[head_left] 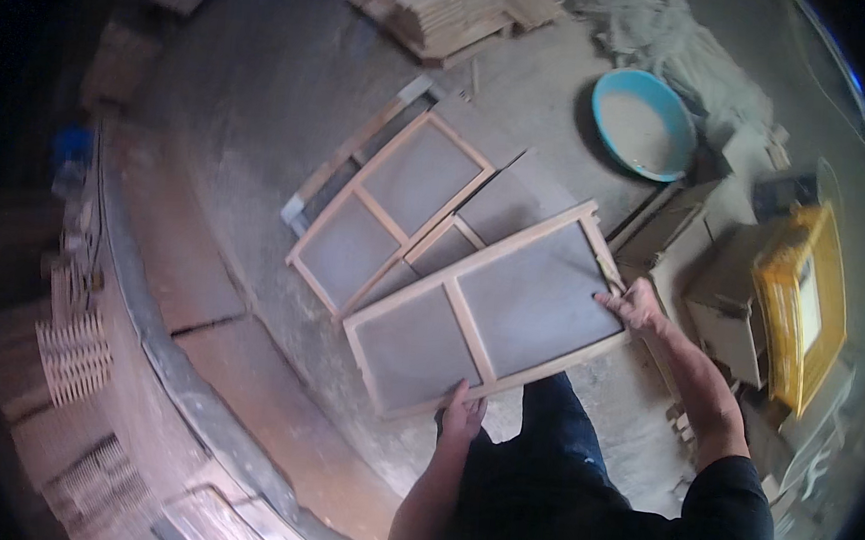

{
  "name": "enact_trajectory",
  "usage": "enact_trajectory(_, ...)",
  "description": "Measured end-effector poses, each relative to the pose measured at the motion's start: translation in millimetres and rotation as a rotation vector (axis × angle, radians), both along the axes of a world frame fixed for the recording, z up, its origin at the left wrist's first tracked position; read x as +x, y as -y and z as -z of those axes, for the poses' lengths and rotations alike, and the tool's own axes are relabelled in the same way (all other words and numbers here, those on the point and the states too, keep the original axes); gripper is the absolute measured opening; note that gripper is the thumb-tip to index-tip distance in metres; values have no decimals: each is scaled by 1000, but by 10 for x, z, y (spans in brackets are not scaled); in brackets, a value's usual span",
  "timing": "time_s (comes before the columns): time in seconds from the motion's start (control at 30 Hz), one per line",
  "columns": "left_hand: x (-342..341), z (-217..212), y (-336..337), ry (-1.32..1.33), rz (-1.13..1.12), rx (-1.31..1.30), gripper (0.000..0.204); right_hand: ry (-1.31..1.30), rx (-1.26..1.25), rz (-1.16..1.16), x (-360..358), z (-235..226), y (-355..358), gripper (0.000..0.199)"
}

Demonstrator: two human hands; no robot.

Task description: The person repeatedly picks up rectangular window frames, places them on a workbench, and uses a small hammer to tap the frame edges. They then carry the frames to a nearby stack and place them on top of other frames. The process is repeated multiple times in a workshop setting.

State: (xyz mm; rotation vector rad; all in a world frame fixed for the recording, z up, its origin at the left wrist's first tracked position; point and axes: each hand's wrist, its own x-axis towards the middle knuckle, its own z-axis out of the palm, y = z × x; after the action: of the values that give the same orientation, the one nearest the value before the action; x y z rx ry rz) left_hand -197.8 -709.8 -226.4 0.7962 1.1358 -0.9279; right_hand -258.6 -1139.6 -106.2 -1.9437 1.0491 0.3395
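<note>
A wooden frame [466, 328] with a middle crossbar and two smooth grey panels is held tilted in front of my legs. My left hand [463, 415] grips its near edge close to the crossbar, thumb on the front. At the right end, my right hand [635, 306] is closed around the frame's corner, with fingertips over the grey panel. A thin, short piece [609, 273] juts up beside the right fingers; its kind cannot be made out. Just beyond lies another similar frame [392, 229], partly overlapping a further one [446, 243] that the held frame mostly hides.
A wooden pallet piece [357, 144] lies under the far frames. Behind stand stacked wood pieces [440, 15]. To the right are a blue basin [611, 124], cardboard boxes [671, 227] and a yellow crate [789, 305]. Along the left runs a long bench [244, 387] beside stacked slats [75, 355].
</note>
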Motion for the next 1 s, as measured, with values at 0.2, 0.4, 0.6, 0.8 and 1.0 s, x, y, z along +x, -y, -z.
enact_trajectory(0.2,-67,571,795,196,73,-34,45,0,44,-105,687,664,1052,64)
enact_trajectory(0.4,323,878,1195,84,114,69,60,5,147,-153,1155,1452,1534,52)
enact_trajectory(0.6,193,1684,382,112,-126,312,69,108,174,-218,1420,2146,1686,34)
enact_trajectory(0.8,112,1993,-411,417,-196,397,66,89,118,-370,1331,2469,2013,40)
enact_trajectory(1.0,170,1678,-249,402,-77,469,64,-44,155,-440,1490,2280,1799,43)
